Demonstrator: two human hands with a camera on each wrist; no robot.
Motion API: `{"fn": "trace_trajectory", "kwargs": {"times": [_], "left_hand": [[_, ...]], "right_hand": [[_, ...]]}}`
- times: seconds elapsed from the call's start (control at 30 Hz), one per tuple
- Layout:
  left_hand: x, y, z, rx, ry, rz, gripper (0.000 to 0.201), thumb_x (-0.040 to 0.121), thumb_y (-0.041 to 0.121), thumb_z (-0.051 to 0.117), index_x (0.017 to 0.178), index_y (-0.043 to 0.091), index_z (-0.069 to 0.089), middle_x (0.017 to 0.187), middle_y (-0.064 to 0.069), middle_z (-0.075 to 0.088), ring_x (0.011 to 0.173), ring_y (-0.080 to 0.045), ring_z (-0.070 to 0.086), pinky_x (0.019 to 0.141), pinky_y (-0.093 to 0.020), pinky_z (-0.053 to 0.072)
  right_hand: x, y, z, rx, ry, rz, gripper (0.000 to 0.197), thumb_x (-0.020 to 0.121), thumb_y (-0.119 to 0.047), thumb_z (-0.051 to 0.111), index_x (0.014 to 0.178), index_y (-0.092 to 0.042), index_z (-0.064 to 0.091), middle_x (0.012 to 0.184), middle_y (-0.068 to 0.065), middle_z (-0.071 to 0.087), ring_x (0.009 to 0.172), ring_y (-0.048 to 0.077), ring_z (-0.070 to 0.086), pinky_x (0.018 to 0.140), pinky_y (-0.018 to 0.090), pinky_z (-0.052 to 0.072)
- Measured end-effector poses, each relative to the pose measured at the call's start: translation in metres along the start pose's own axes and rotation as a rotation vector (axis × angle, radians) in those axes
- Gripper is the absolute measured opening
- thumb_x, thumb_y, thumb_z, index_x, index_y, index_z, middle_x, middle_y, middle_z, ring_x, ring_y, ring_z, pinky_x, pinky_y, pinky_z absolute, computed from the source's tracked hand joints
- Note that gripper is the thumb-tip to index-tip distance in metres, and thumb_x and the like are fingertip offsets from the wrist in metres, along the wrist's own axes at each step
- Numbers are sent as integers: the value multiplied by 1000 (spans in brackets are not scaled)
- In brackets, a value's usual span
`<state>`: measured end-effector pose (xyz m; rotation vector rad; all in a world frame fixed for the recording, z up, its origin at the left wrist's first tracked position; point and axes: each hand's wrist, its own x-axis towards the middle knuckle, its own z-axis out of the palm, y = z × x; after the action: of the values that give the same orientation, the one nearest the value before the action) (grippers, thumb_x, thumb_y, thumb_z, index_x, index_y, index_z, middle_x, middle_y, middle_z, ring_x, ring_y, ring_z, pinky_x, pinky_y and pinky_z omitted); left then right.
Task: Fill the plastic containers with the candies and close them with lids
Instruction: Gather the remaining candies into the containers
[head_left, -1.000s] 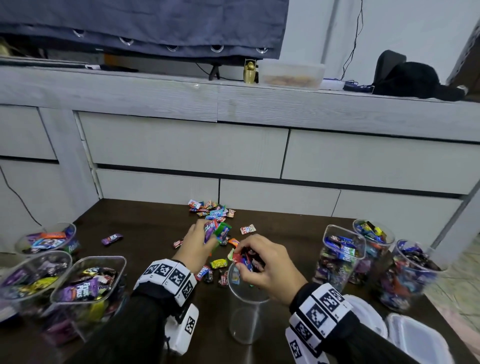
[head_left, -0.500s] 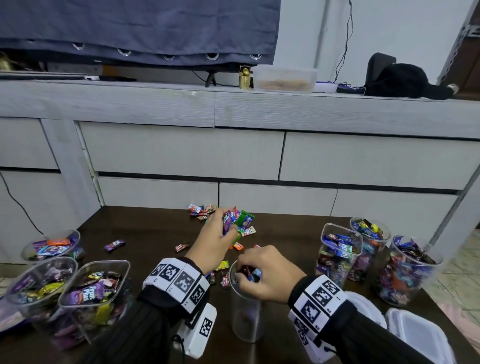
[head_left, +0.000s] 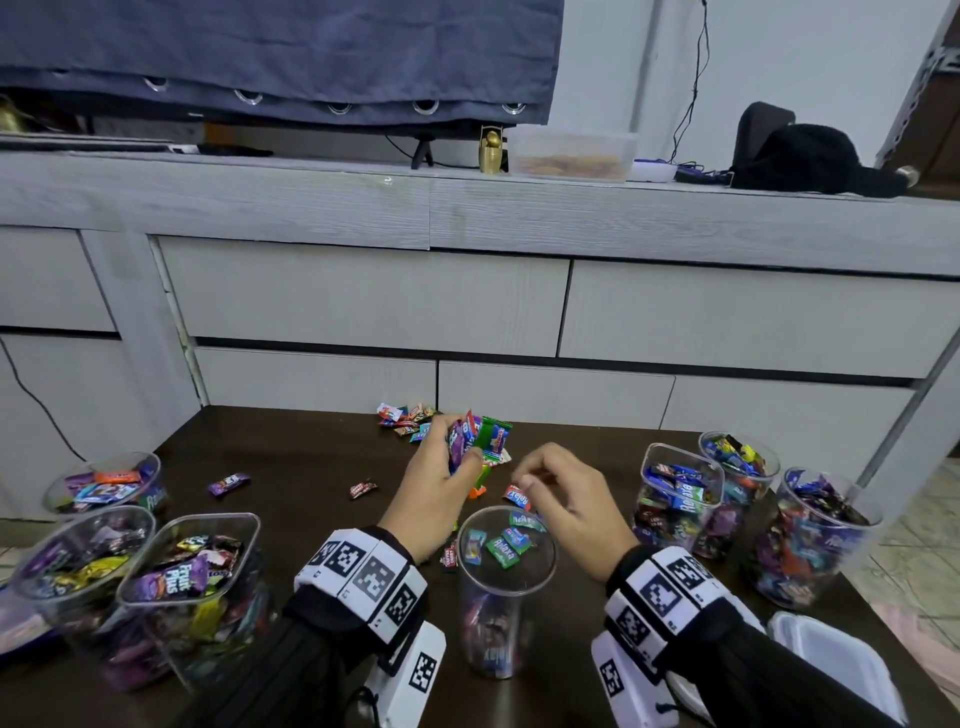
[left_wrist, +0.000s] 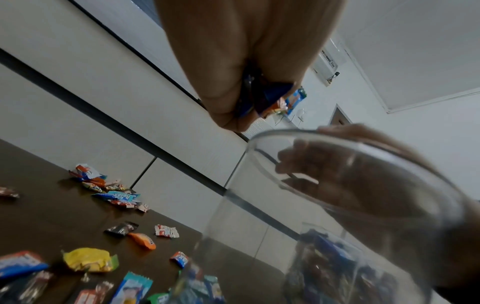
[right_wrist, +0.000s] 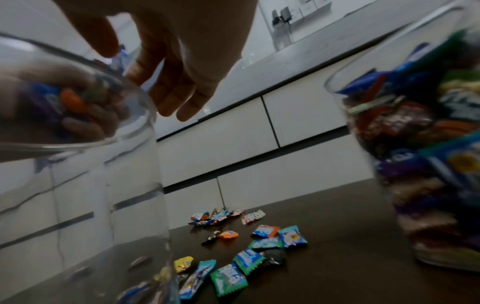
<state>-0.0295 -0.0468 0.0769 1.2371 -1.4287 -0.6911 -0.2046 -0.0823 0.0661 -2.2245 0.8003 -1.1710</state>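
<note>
A clear round container stands at the table's front centre, also seen in the left wrist view and the right wrist view. Several small candies are dropping inside it. My right hand hovers over its far rim with relaxed fingers, and a red candy is just beneath the fingertips. Left of the rim, my left hand grips a bunch of candies, whose wrappers stick out of the fist.
Loose candies lie scattered on the dark table behind the hands. Three filled containers stand at the right, three more at the left. White lids lie at the front right. Grey drawers close off the back.
My right hand has relaxed above the container and its candies have fallen in. My left hand has risen off the table with a bunch of candies.
</note>
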Motion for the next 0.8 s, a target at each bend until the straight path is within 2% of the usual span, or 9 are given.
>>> {"fn": "trace_trajectory", "kwargs": {"times": [0.07,0.2,0.23,0.33,0.4,0.5,0.63,0.73,0.8], "left_hand": [[-7,-1,6,-45,-19,16,28,100,13,49,110,39,45,110,6,63,96,7,60,81,-6,44],[-22,-6,20,-46,-58,48,27,99,10,51,119,28,48,113,-1,62,104,-9,62,91,-26,50],[-24,-8,22,-18,-49,79,29,98,8,52,117,29,48,114,-1,61,105,-9,61,92,-26,49],[-27,-11,22,133,-86,211,33,96,8,53,114,34,44,116,5,52,107,2,53,89,-12,42],[-28,-12,22,217,-157,262,29,95,13,50,116,32,44,112,10,46,105,1,51,84,-10,42],[-28,-11,21,298,-209,276,33,87,21,46,120,24,46,110,10,42,100,-3,51,85,-24,47],[-28,-8,18,356,-275,278,34,83,23,46,117,22,49,109,10,41,98,-9,53,86,-37,50],[-28,-7,15,398,-353,298,32,85,24,46,116,22,51,108,9,42,97,-10,53,84,-38,51],[-28,-8,14,466,-394,342,32,85,26,46,115,22,52,108,12,42,97,-4,48,84,-30,49]], "right_hand": [[-2,8,-4,-14,33,125,16,97,-13,49,85,-13,60,84,-2,61,81,4,55,72,18,41],[-6,15,-4,11,58,267,22,100,-15,44,84,-15,59,82,-6,61,77,-1,54,71,15,40],[-6,15,-3,15,56,279,22,100,-16,44,83,-17,58,80,-8,59,75,-2,52,69,14,39],[-5,10,0,48,43,271,23,100,-16,43,82,-15,57,79,-5,59,75,0,52,70,18,40],[-5,5,1,119,41,248,23,101,-17,43,86,-9,58,81,-2,61,75,4,55,70,20,43],[-3,-2,2,237,57,202,26,102,-21,38,92,-9,60,82,-7,62,76,1,58,69,15,45],[-3,-1,6,266,42,194,29,100,-24,35,92,-11,61,82,-7,62,77,0,58,70,11,43],[-6,5,7,265,-4,233,26,102,-17,38,89,-11,60,79,-7,64,77,2,61,70,16,46],[-10,8,7,270,-18,243,24,101,-14,40,91,-13,61,83,-3,65,80,8,63,72,23,49]]}}
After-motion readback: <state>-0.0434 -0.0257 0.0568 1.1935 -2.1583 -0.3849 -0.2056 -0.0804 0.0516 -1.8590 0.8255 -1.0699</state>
